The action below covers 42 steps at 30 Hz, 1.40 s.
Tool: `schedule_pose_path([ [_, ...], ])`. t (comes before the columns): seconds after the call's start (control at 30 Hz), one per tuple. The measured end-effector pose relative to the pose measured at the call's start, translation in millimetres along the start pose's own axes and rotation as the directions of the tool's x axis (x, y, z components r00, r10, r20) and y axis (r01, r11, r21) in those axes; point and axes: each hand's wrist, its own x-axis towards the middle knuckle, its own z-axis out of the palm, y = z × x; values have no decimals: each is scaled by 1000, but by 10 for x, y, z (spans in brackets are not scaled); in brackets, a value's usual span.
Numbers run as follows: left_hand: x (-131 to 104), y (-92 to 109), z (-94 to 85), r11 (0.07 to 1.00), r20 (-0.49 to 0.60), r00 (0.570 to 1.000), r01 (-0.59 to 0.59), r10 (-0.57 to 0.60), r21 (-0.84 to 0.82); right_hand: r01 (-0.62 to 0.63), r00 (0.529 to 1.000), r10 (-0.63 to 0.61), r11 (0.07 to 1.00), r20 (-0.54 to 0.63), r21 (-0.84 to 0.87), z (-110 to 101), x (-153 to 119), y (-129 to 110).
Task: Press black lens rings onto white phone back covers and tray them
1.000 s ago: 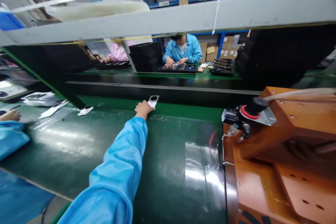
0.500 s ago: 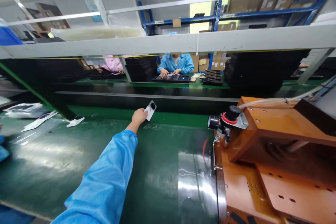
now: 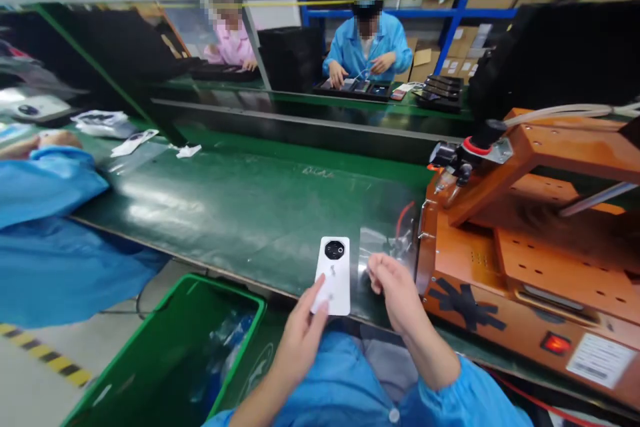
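Note:
A white smartphone (image 3: pixel 334 283) with a round black camera block lies back side up in my left hand (image 3: pixel 303 330). My thumb and fingers grip its lower left edge, over the front of the green bench (image 3: pixel 220 197). My right hand (image 3: pixel 395 283) is just right of the phone, apart from it. Its fingers are curled in and no object shows in them. Under and beside that hand, a clear plastic sheet (image 3: pixel 367 240) lies on the bench, next to an orange machine (image 3: pixel 480 260).
The machine carries a black pressure regulator (image 3: pixel 483 140) and a lit red switch (image 3: pixel 556 343). A green bin (image 3: pixel 187 287) stands below the bench edge. At left is a co-worker's blue sleeve (image 3: pixel 55 180), near another white phone-shaped piece (image 3: pixel 134 143). Two people sit across the bench.
My left hand has brought the phone from the far side of the bench to the near edge. My right hand has come into view. The camera has tilted down.

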Motion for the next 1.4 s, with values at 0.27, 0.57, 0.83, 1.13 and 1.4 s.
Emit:
schedule_pose_path([
  [0.27, -137, -46, 25, 923, 30, 969, -242, 244, 298, -28, 998, 18, 981, -54, -194, 66, 379, -69],
  [0.57, 72, -581, 143, 754, -7, 847, -470, 532, 460, 185, 983, -134, 766, 128, -615, 168, 461, 17],
  [0.83, 89, -798, 360, 730, -121, 816, -426, 565, 535, 201, 979, -149, 658, 137, -725, 349, 575, 114],
  [1.13, 108, -818, 369, 710, -151, 778, -451, 610, 541, 200, 962, -261, 494, 75, -846, 359, 581, 196],
  [1.4, 94, -815, 361, 710, -146, 786, -440, 600, 550, 194, 954, -296, 480, 50, -855, 350, 615, 279],
])
